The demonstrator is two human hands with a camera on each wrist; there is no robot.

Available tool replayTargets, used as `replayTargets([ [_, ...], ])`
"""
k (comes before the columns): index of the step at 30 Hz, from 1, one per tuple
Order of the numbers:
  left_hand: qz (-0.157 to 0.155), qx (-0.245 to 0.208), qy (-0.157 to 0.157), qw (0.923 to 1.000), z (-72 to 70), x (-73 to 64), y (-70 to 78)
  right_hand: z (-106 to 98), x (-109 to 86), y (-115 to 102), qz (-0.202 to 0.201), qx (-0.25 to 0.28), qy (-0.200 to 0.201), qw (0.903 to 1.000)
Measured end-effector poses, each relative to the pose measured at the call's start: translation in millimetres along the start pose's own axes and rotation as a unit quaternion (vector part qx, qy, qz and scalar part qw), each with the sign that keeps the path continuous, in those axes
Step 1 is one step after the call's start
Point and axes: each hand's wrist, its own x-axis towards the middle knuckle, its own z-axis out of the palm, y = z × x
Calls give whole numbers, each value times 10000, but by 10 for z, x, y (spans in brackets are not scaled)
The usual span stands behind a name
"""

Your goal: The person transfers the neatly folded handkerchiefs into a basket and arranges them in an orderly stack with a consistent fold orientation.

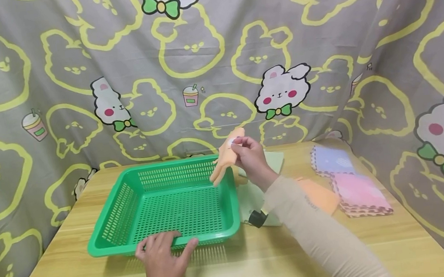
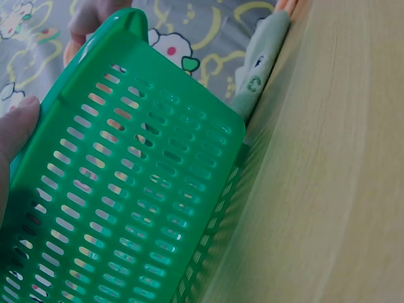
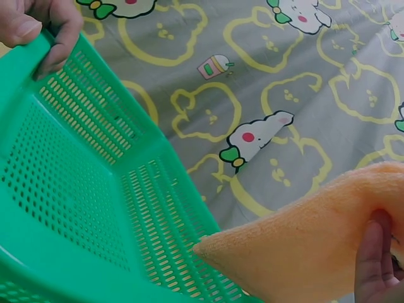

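A: Head view. Hands?

B: Right hand (image 1: pixel 251 155) clamped, thumb against fingers, on an orange cloth (image 1: pixel 226 156), held up at the right side of the green basket (image 1: pixel 180 203). Left hand (image 1: pixel 161 256) clamped on the basket's near rim, fingers bent over it.

A: Surroundings?

B: Basket stands on a wooden table (image 1: pixel 258 268). To its right, pale green fabric (image 1: pixel 276 160), partly hidden by the right arm; one piece or two, cannot tell. Beside the sleeve (image 1: pixel 321 237), a second orange piece (image 1: pixel 322 195). Farther right, a blue cloth (image 1: pixel 332 159), with a pink cloth (image 1: pixel 359 191) nearer the person. Behind, a grey printed curtain (image 1: pixel 212 56).

A: Left wrist view?

B: Basket's slotted wall dominates; left thumb against the rim. Part of the right hand shows past the basket. A pale green fold lies beyond the basket's corner; contact undetermined.

A: Right wrist view?

B: Orange cloth pinched at the right edge, one corner pointing toward the basket wall; contact not confirmed. Left hand on the rim, upper left.
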Motion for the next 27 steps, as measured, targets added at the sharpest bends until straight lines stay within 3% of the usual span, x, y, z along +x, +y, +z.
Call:
replayTargets([
  [19,-24,-8,-36,10000,-6,1,4,67,-10,115,126,-255,211,9994],
  [27,-58,-37,-77,9999,-12,1,3,93,-17,166,118,-33,143,9998],
])
